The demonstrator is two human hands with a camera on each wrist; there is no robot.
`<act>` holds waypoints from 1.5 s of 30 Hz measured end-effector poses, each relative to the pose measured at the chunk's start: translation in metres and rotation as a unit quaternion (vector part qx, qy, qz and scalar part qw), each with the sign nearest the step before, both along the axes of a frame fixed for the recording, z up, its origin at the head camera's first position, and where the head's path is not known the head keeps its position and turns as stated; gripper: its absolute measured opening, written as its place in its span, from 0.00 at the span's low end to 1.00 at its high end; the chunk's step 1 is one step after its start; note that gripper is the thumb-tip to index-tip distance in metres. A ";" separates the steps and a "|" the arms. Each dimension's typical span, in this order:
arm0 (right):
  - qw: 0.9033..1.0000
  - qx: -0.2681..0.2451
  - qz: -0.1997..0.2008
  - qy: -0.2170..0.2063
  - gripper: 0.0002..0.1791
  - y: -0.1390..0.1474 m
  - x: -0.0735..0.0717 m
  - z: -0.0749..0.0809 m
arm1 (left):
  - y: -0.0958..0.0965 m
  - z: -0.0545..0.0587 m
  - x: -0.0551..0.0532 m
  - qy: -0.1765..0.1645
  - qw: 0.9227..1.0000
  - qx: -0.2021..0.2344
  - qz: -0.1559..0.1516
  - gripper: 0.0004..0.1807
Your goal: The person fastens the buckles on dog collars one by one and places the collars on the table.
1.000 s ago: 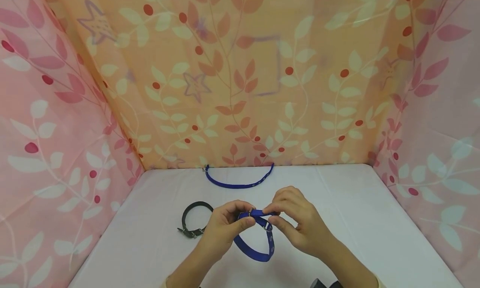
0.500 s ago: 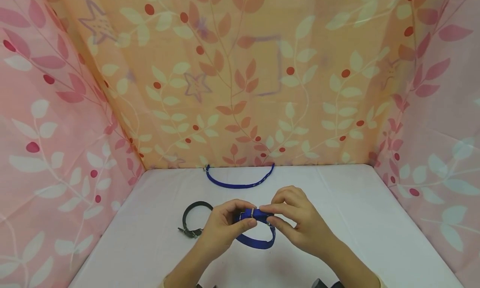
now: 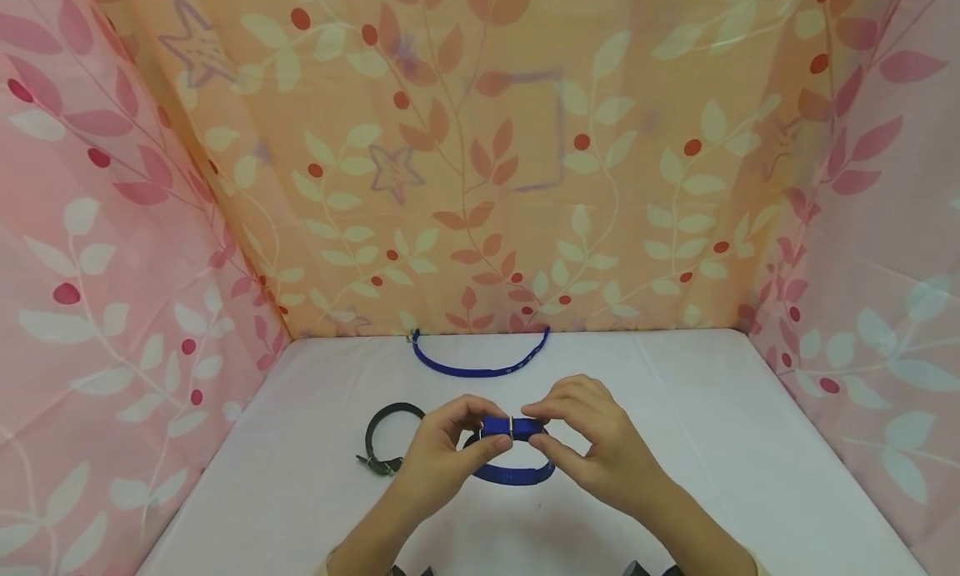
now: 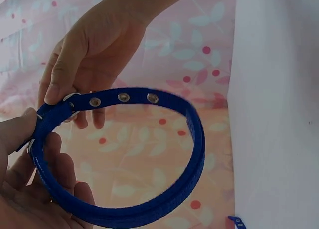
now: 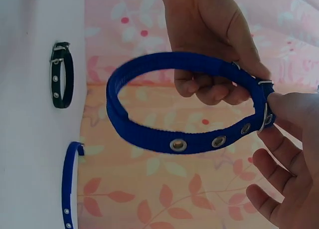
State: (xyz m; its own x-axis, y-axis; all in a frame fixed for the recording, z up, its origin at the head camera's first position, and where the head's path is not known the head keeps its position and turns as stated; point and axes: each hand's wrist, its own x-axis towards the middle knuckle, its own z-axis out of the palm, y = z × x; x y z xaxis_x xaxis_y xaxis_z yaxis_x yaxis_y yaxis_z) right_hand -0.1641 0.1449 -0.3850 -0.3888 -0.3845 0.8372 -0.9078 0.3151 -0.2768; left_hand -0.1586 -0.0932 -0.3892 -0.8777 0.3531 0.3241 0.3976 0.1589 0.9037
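A blue collar [image 3: 517,476] with metal eyelets is held up over the table, closed into a loop. My left hand [image 3: 446,447] pinches it beside the metal buckle, thumb in front and fingers behind. Facing it, my right hand [image 3: 592,438] has thumb and forefinger on the strap just right of the metal keeper. In the right wrist view a metal ring [image 5: 262,124] sits on the band near the right thumb, and several eyelets [image 5: 219,141] run along the strap. The left wrist view shows the whole loop [image 4: 198,149], its ends overlapping between both hands.
A black collar [image 3: 370,434], buckled into a ring, lies on the white table [image 3: 300,476] left of my hands. Another blue collar [image 3: 476,373] lies opened in a curve at the back edge, against the patterned curtain [image 3: 465,251]. Curtains also line both sides.
The collar has turned in my hands: the hanging loop has swung up and the buckled part faces me flatter. The strap end lies straighter through the metal keeper. Both hands stay nearly in place.
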 end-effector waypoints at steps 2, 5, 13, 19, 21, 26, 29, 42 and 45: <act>1.000 0.003 0.001 -0.005 0.16 -0.001 0.001 -0.001 | 0.000 0.000 0.001 0.005 1.000 -0.015 0.007 0.10; 1.000 0.005 0.000 -0.008 0.18 -0.003 0.002 -0.001 | 0.000 0.000 0.002 0.011 1.000 -0.024 0.013 0.10; 1.000 0.016 -0.003 -0.011 0.22 -0.005 0.004 -0.005 | 0.002 -0.001 0.005 0.018 1.000 -0.020 0.008 0.10; 0.999 0.018 -0.028 -0.040 0.23 -0.004 0.005 -0.008 | 0.004 -0.002 0.004 0.064 0.997 -0.031 0.033 0.10; 0.998 0.018 -0.034 -0.055 0.23 -0.003 0.006 -0.008 | 0.004 -0.002 0.004 0.078 0.995 -0.032 0.044 0.09; 0.996 0.015 -0.037 -0.083 0.24 -0.001 0.006 -0.005 | 0.004 -0.002 0.003 0.097 0.994 -0.026 0.051 0.08; 0.993 0.011 -0.039 -0.107 0.24 0.000 0.008 -0.003 | 0.003 -0.001 0.002 0.100 0.994 -0.012 0.046 0.08; 0.987 0.001 -0.048 -0.154 0.21 0.001 0.009 -0.001 | -0.001 -0.001 0.000 0.047 0.998 0.038 0.020 0.09; 0.986 0.002 -0.051 -0.157 0.20 0.002 0.009 0.000 | -0.002 0.000 -0.001 0.042 0.998 0.050 0.025 0.09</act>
State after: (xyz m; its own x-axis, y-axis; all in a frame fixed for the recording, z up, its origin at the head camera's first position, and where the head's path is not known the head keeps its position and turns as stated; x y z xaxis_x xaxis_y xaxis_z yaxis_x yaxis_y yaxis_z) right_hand -0.1553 0.1468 -0.3850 -0.6660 -0.3319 0.6680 -0.7405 0.4024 -0.5384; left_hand -0.1595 -0.0956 -0.3895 -0.8616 0.2724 0.4283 0.4662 0.0910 0.8800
